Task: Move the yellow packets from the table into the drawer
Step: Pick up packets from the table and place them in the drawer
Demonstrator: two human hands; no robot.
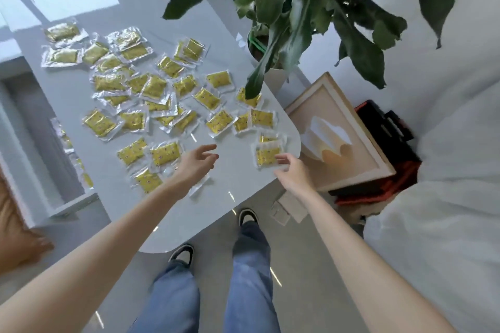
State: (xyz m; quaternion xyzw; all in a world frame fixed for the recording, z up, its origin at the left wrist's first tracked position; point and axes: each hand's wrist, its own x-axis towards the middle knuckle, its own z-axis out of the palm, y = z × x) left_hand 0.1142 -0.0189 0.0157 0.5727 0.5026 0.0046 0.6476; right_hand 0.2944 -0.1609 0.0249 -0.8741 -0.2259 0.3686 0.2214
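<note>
Print on the yellow, clear-edged plastic packets is unreadable. The near right packet is pinched by the right hand; the left hand fingers are apart.

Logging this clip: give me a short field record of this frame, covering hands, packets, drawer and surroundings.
left hand: open, over the table, holding nothing
right hand: fingers on the corner packet; grip unclear
yellow packets: many, spread across the table
drawer: open, left of the table, some packets inside
nearby: plant, framed picture, black and red crate
</note>
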